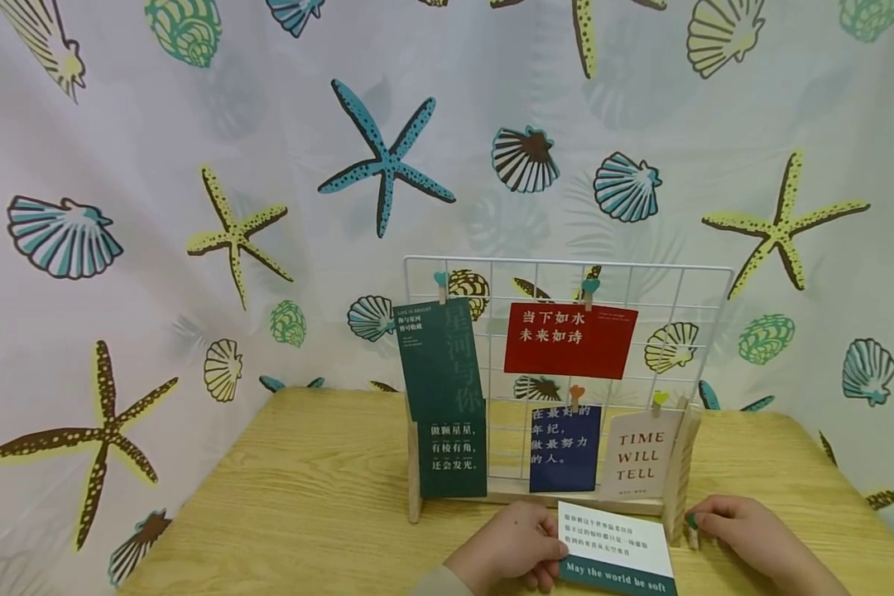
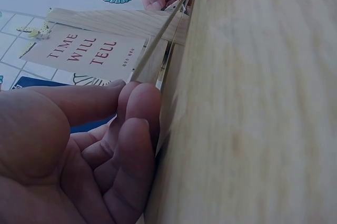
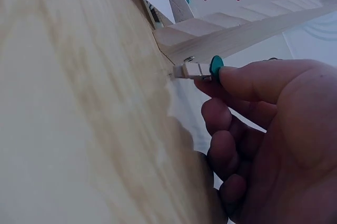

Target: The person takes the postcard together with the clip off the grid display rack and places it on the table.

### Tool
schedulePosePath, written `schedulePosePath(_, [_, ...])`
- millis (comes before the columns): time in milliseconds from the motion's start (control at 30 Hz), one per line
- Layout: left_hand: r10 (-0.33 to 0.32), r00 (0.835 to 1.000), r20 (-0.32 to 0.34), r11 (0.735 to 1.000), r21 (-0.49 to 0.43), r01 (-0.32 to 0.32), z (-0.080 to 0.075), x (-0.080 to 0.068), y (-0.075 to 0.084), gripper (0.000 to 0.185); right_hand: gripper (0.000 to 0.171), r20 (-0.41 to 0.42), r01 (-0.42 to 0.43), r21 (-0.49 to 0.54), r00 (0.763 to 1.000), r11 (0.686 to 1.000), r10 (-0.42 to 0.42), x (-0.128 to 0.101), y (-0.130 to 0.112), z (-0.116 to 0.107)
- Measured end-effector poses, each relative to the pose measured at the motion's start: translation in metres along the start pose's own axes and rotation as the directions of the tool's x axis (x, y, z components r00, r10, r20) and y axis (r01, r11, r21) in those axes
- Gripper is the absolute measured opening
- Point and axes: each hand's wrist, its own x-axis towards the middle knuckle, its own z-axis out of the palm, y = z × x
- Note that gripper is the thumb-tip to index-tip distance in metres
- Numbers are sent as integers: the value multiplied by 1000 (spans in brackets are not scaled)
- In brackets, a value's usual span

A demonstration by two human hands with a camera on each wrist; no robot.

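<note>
Both hands [image 1: 510,546] rest on a wooden table [image 1: 305,505] against a seashell curtain [image 1: 194,165].

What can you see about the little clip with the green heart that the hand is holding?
The small wooden clip is pale wood with a metal spring and a teal-green heart at its top. The right hand pinches it at the heart end, close beside the wooden foot of the wire grid stand. Its tip points down at the wooden table, and it looks to touch the tabletop. It holds no card; the white card lies to its left, under the left hand.
</note>
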Motion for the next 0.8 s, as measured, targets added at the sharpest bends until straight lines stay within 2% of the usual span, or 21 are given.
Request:
schedulePosePath(233, [-21, 1000, 9, 999, -38, 21, -1, 1, 1, 10, 22, 1, 43, -40, 999, 998, -43, 0, 4, 1])
schedulePosePath(533, [-40, 999, -4, 998, -53, 39, 0, 1, 1, 9, 19, 20, 74, -88, 997, 993, -72, 0, 2, 3])
schedulePosePath(800, [-48, 999, -4, 996, -70, 48, -2, 1, 1, 14, 20, 56, 85, -62, 995, 994, -81, 1, 3, 2])
